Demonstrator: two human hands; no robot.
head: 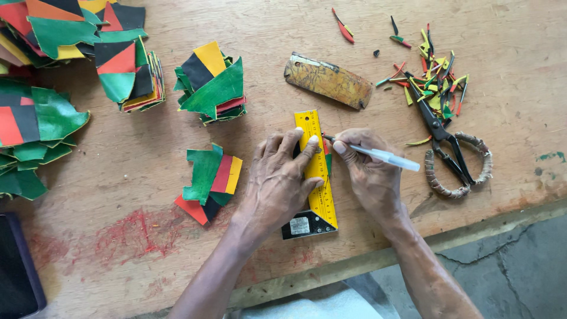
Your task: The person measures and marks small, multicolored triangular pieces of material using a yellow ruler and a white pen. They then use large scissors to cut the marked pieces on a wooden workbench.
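Two hands engaged | our left hand (277,180) flat, fingers spread, pinning yellow square ruler (316,171) | our right hand (369,171) pinching pen (378,155) against its edge for guidance.

Rough wooden table (177,260), glossy yellow metal square ruler (313,171), clear plastic pen (384,156)

Left hand (280,177) flat, pressing yellow ruler (316,165) down on wooden surface (502,35). Right hand (369,168) pinching clear pen (378,155), tip touching ruler edge. Small coloured piece (326,155) under ruler, mostly hidden. Black scissors (446,145) with wrapped handles lie just right of hand, beside thin cut scraps (434,74). Piles of green, red, yellow, black pieces (211,82) on left. Worn brown flat piece (328,81) above ruler.
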